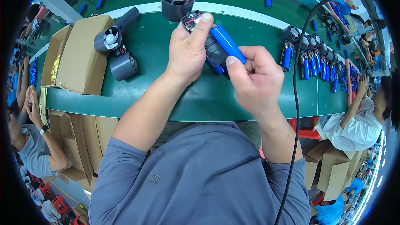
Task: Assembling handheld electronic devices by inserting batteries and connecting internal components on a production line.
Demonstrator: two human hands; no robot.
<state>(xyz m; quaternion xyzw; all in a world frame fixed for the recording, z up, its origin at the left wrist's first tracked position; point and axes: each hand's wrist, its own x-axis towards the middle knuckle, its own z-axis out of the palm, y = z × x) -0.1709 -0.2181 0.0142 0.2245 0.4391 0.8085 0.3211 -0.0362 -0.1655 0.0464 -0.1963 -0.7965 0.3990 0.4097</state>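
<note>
My left hand and my right hand together hold a small assembly above the green conveyor belt. The assembly is a dark grey housing with two blue cylindrical battery cells and a small circuit board with red wires at its far end. My left thumb and fingers pinch the board end. My right thumb presses on the near end of the upper blue cell.
A black round fan unit stands just beyond my hands. Grey fan parts and a grey tube lie left, next to a cardboard box. Several assemblies with blue cells line the belt right. A black cable hangs right. Other workers sit nearby.
</note>
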